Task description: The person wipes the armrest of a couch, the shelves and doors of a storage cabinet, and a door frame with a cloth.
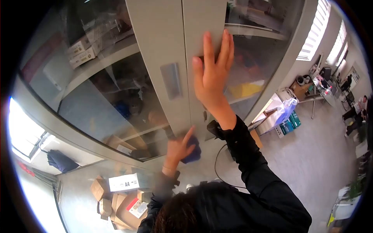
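A tall light-grey cabinet (158, 46) with two glass-panelled doors stands directly in front of me. My right hand (214, 72) lies on the right door near the middle seam, its fingers spread and nothing held. Lower down, at the doors' lower part, is my left hand (179, 149), index finger extended and thumb apart. Beside that hand is a dark blue object (192, 150), partly hidden behind it. A recessed handle (171, 81) shows on the left door. Through the glass appear white boxes (82, 52) and a yellow item (245, 89).
Open cardboard boxes (121, 211) and an A4 paper box (124, 182) stand on the floor at lower left. A dark umbrella (62, 160) hangs by the window. Teal boxes (287, 126), a desk (324, 91) and seated people (355, 116) are on the right.
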Demonstrator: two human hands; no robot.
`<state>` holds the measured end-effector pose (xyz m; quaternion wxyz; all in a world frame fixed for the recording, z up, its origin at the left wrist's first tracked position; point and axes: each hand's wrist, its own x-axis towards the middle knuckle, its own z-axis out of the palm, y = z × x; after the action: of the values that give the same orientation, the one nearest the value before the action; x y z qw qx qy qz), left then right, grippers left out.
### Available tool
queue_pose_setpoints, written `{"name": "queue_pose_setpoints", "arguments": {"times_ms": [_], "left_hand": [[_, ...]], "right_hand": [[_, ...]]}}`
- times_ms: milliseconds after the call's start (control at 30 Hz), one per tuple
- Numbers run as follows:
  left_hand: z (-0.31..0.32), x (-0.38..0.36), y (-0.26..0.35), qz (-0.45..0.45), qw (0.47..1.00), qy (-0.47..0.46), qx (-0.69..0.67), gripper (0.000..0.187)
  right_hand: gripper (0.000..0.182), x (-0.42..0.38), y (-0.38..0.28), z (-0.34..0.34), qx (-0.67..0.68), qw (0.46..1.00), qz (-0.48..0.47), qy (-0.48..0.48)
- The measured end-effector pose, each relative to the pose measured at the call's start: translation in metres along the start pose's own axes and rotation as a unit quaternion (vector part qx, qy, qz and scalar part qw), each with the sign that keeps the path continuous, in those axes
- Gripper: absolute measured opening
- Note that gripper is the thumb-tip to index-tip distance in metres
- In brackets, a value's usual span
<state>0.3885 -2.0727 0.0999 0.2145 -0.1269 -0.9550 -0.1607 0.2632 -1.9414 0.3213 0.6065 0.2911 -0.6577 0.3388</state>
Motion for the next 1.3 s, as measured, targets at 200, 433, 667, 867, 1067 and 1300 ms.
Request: {"name": "queue_pose_setpoints", "arguments": {"times_ms": [200,433,667,867,1067,1300], "left_hand": [[-0.013,0.033,0.012,0.033,0.999,0.003,-0.019,0.08],[0.001,0.03,0.008,0.047,0.997,0.056,-0.008,0.079],[0.0,0.033,0.007,0.075,0.993,0.091,-0.011,0.077],[-0.005,0.032,0.01,0.08,0.992,0.1,-0.015,0.076],[-0.005,0.029,0.01,0.039,0.998,0.042,-0.031,0.068],[0.0,0.029,0.006,0.069,0.993,0.096,-0.005,0.079]], "right_hand": [[0.045,-0.004,0.001,-0.028,0.133,0.987,0.063,-0.061],[0.016,-0.072,-0.021,-0.074,0.047,0.967,0.182,-0.174],[0.034,-0.066,-0.027,-0.071,-0.017,0.9,0.286,-0.328],[0.047,-0.073,-0.018,-0.067,0.059,0.859,0.349,-0.371],[0.036,-0.067,-0.006,-0.081,0.552,0.362,0.682,-0.315],[0.035,-0.075,-0.009,-0.068,0.527,0.386,0.721,-0.231]]}}
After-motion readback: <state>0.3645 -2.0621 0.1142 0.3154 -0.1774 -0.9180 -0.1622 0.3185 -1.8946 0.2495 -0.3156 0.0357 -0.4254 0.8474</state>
